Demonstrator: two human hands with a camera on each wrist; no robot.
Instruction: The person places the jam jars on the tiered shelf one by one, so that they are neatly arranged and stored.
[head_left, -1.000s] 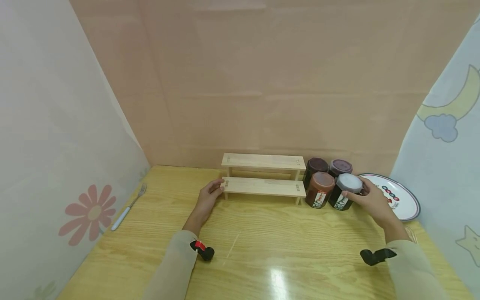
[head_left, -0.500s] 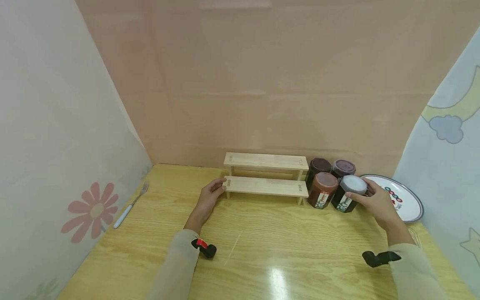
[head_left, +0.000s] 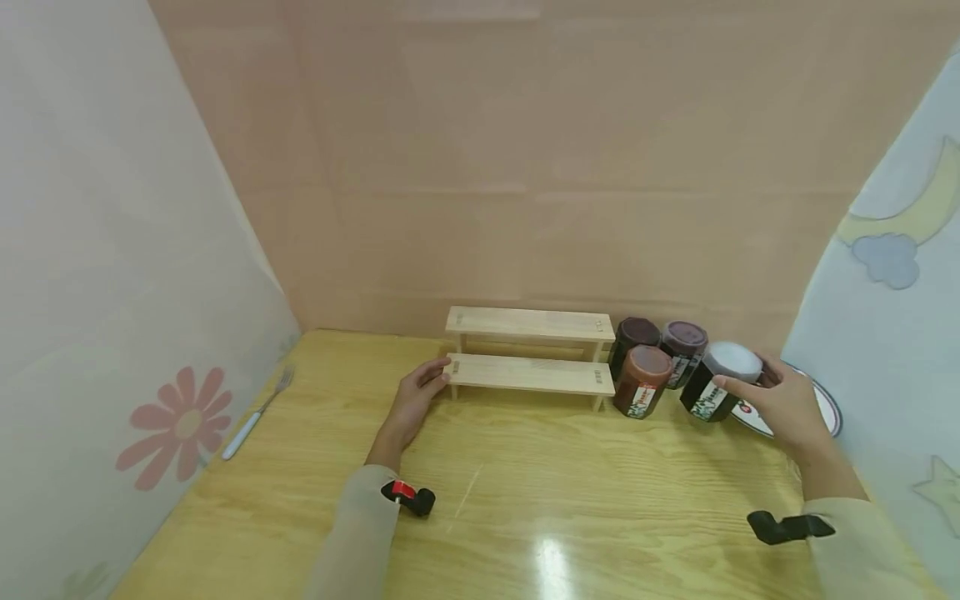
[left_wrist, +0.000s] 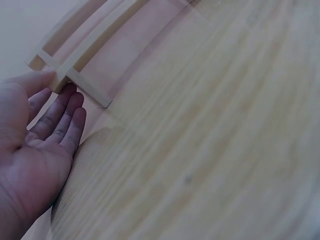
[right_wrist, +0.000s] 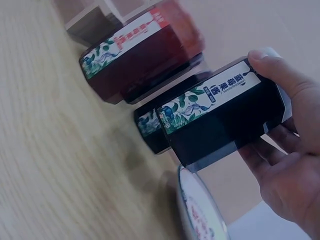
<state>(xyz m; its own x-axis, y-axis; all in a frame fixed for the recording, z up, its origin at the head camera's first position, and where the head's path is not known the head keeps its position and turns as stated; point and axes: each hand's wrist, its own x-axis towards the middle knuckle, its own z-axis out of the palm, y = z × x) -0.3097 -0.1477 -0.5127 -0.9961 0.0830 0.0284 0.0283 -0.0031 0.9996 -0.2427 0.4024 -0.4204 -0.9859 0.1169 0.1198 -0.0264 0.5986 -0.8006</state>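
My right hand (head_left: 787, 408) grips a dark octagonal jam jar (head_left: 722, 382) with a whitish lid, thumb in front and fingers behind. In the right wrist view the jar (right_wrist: 220, 112) is off the table and tilted, its label facing the camera. At the left end of a two-step wooden shelf (head_left: 528, 373), my left hand (head_left: 412, 404) pinches the lower board; the left wrist view shows the thumb on the board (left_wrist: 62, 80) and fingers beneath. An orange-lidded jar (head_left: 642, 382) stands by the shelf's right end, two purple-lidded jars (head_left: 684, 342) behind it.
A white plate (head_left: 828, 408) with a dark rim lies at the right, partly behind my right hand. On the far left of the table lies a fork (head_left: 255, 421) with a light handle. Curtain-like walls close in the back and both sides.
My right hand has raised the white-lidded jar and moved it right, away from the orange-lidded jar, uncovering the jar behind. The left hand stays at the shelf.
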